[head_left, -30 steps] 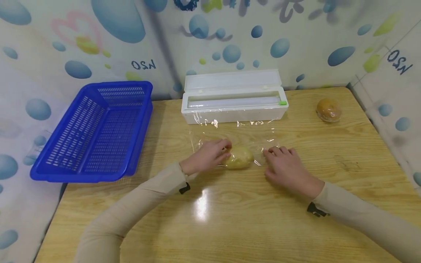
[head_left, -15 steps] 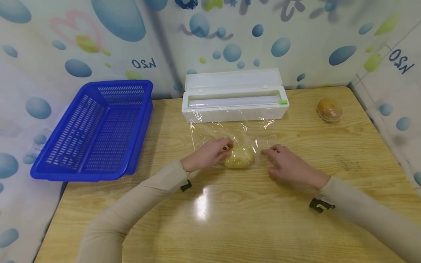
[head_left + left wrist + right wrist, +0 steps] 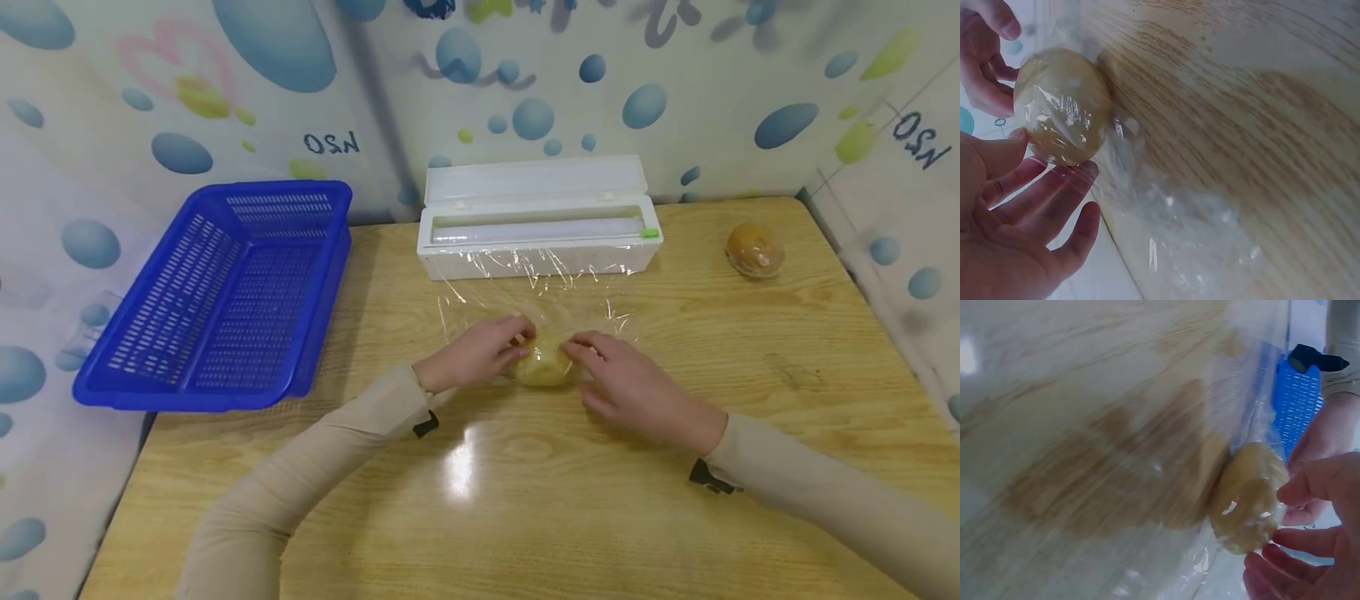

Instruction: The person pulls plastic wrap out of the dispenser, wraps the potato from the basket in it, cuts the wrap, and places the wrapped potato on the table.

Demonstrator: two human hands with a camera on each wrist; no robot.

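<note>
A pale yellow potato point(image 3: 543, 363) lies on the wooden table under clear cling film point(image 3: 480, 302), which stretches back toward the white dispenser. My left hand point(image 3: 480, 352) holds the potato's left end, thumb and fingertips on the film-covered skin. At the other end, my right hand point(image 3: 637, 385) pinches the film against the potato. In the left wrist view, the film is drawn tight and shiny over the potato point(image 3: 1063, 109), while loose folds trail across the table. Right fingertips point(image 3: 1282, 492) rest at the potato's edge in the right wrist view.
The white cling film dispenser point(image 3: 536, 262) stands open at the back, its roll inside and a green slider on its right. A blue plastic basket point(image 3: 315, 333) sits at the left. A wrapped round orange-brown fruit point(image 3: 755, 250) lies at the back right, near the wall.
My right hand first moved slightly away, then came left to the potato, bringing film with it. The film between potato and dispenser is more wrinkled. My left hand has stayed in place.
</note>
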